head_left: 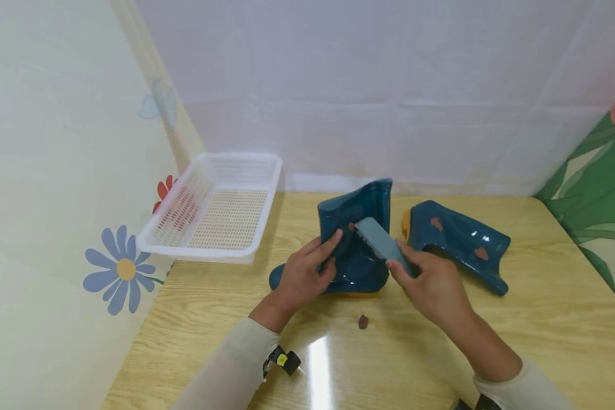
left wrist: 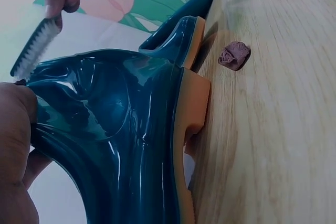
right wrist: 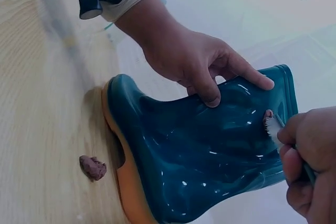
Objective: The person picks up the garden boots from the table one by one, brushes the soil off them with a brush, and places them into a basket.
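A dark teal rain boot with an orange sole stands on the table, its toe to the left. My left hand grips its shaft, with fingers and thumb against the rubber. In my right hand is a grey-blue scrub brush, held by its handle. White bristles touch the shaft at a small brown mud patch near the top edge. A brown lump of mud lies on the table in front of the boot.
To the right, a second teal boot lies on its side with brown patches on it. A white plastic basket sits at the back left. Behind the wooden table hangs a pale cloth.
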A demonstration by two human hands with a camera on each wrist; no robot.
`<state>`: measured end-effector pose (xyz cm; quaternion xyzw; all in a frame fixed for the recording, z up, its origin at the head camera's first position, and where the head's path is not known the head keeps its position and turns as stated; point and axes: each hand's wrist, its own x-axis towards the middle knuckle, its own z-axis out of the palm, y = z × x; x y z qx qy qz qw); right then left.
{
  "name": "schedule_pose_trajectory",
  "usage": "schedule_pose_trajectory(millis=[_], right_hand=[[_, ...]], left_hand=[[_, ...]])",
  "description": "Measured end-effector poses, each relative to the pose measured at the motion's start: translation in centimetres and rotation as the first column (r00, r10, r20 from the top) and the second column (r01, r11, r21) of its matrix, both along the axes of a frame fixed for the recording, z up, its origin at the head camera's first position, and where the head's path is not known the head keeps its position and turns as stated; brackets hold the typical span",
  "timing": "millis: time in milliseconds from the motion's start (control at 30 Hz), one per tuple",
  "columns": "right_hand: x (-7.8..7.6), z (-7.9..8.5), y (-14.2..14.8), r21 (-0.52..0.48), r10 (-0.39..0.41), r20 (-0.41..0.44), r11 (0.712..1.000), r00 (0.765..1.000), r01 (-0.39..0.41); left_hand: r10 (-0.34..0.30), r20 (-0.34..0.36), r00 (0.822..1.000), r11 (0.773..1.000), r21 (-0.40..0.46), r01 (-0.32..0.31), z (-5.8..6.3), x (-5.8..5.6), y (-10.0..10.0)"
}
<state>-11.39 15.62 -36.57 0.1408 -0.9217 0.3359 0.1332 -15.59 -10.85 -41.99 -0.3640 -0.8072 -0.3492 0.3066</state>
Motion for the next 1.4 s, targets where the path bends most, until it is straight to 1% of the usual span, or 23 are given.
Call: schedule_pose_trajectory(millis=[67, 100, 200, 267, 333, 400, 500, 700, 800, 967, 1067, 1200, 1267, 1400], right_hand=[[0.1, -0.2, 0.1, -0.001, 0.009, -0.01, 1.0, 1.0, -0.009], [0.2, -0.3, 0.2, -0.008, 0.009, -0.028, 1.0, 1.0, -0.009], [0.1, -0.4, 0.4, -0.054, -0.004, -0.121, 0.999, 0.993, -0.002], [0.0, -0.4, 0.4, -0.084, -0.019, -0.192, 0.996, 0.981, 0.003], [-0.1, -0.3, 0.1, -0.103, -0.024, -0.235, 0.995, 0.972, 0.0], [-0.2, -0.2, -0.2, -0.095, -0.024, -0.228, 0.995, 0.973, 0.002], [-0.3, -0.2, -0.6, -0.054, 0.008, -0.205, 0.998, 0.979, -0.02], [-0.1, -0.9, -0.7, 0.007, 0.066, -0.168, 0.998, 0.984, -0.066], [0.1, -1.1, -0.5, 0.018, 0.069, -0.12, 0.998, 0.99, -0.067], [0.6, -1.2, 0.1, 0.043, 0.064, -0.05, 0.997, 0.997, -0.062], [0.7, -1.2, 0.4, 0.037, 0.047, -0.062, 0.998, 0.997, -0.045], [0.6, -1.2, 0.4, 0.012, 0.025, -0.119, 1.0, 0.993, -0.024], [0.5, -1.2, 0.3, 0.005, 0.02, -0.133, 1.0, 0.991, -0.019], [0.3, -1.5, 0.1, 0.028, 0.031, -0.088, 0.999, 0.996, -0.028]], left_hand=[[0.004, 0.005, 1.0, 1.0, 0.009, -0.004, 0.0, 0.0, 0.0], [0.005, 0.007, 1.0, 1.0, 0.011, -0.005, 0.0, 0.0, 0.0], [-0.001, 0.013, 1.0, 1.0, 0.011, 0.001, 0.0, 0.0, 0.0], [-0.006, 0.013, 1.0, 1.0, 0.008, 0.006, 0.0, -0.1, 0.1], [-0.01, 0.012, 1.0, 1.0, 0.007, 0.01, 0.0, -0.1, 0.1], [-0.011, 0.009, 1.0, 1.0, 0.006, 0.011, 0.0, -0.1, 0.1], [-0.012, 0.006, 1.0, 1.0, 0.007, 0.012, 0.0, 0.0, 0.1], [-0.018, 0.016, 1.0, 1.0, 0.015, 0.017, -0.1, 0.0, 0.2], [-0.013, 0.025, 1.0, 1.0, 0.017, 0.013, -0.1, 0.0, 0.2], [-0.007, 0.018, 1.0, 1.0, 0.023, 0.007, 0.0, -0.1, 0.2], [-0.007, 0.013, 1.0, 1.0, 0.021, 0.006, 0.1, -0.2, 0.1], [-0.005, 0.009, 1.0, 1.0, 0.018, 0.005, 0.1, -0.2, 0.1], [-0.005, 0.007, 1.0, 1.0, 0.018, 0.005, 0.0, -0.1, 0.1], [-0.008, -0.001, 1.0, 1.0, 0.02, 0.008, -0.1, -0.2, 0.1]])
